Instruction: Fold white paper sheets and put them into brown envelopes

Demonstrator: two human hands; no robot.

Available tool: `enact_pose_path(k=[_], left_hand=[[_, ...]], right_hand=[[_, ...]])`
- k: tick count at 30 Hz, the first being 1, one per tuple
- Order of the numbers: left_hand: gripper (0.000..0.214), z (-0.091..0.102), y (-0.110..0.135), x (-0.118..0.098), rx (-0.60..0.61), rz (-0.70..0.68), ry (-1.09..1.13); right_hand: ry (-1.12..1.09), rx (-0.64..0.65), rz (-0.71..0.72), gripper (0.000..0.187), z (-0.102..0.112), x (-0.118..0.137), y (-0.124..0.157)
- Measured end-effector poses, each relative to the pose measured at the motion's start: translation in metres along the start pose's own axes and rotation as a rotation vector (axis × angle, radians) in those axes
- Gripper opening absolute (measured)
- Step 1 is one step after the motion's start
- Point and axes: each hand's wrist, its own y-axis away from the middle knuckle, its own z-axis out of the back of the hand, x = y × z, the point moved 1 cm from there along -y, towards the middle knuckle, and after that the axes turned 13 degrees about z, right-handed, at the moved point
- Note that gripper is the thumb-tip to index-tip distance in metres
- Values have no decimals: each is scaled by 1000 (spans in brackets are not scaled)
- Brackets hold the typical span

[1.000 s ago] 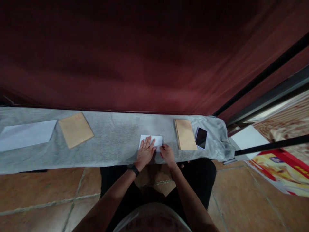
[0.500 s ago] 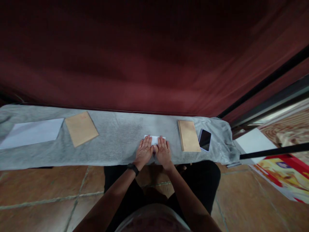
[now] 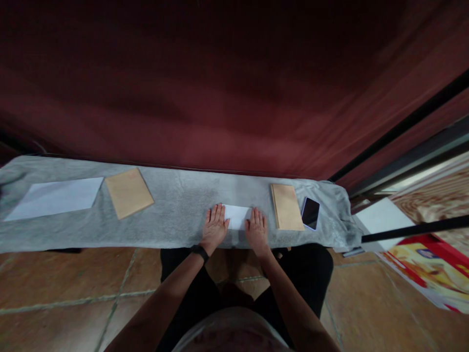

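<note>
A small folded white paper point(image 3: 237, 216) lies on a grey cloth point(image 3: 179, 215) that covers a long bench. My left hand point(image 3: 214, 226) rests flat on the paper's left end, fingers stretched out. My right hand point(image 3: 257, 228) lies flat on its right end, fingers also straight. The paper's middle shows between the two hands. A dark band sits on my left wrist.
A brown envelope point(image 3: 287, 206) and a dark phone point(image 3: 310, 213) lie right of my hands. Further left are another brown envelope point(image 3: 128, 192) and a white sheet point(image 3: 56, 198). A dark red curtain hangs behind; a black bar point(image 3: 414, 229) crosses at right.
My right hand went from pinching the paper's corner to lying flat. Both hands then slid apart from the paper's middle toward its ends.
</note>
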Motion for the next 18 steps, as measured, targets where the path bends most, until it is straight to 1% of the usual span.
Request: enact_pose_path(k=[2,4,7,9,10,13,18], left_hand=[[59,3,1,-6,-1,-28,4],[57,5,2,-14,22,-95,26],[53,3,3,-28,128,-290,79],[51,0,1,-38,211,-422,110],[51,-2,-2,-42,240,-464,121],[51,-8,-14,-51,275,-502,129],[53,-18,-39,-62,258,-462,107]], right_hand=[[-8,-1,49,54,-1,10,5],[-14,10,100,53,-4,18,15],[-11,29,166,49,-6,23,35],[-14,48,211,47,-6,21,45],[-20,57,228,45,-5,19,49],[-53,73,250,44,-2,14,52],[-75,64,241,46,3,13,49]])
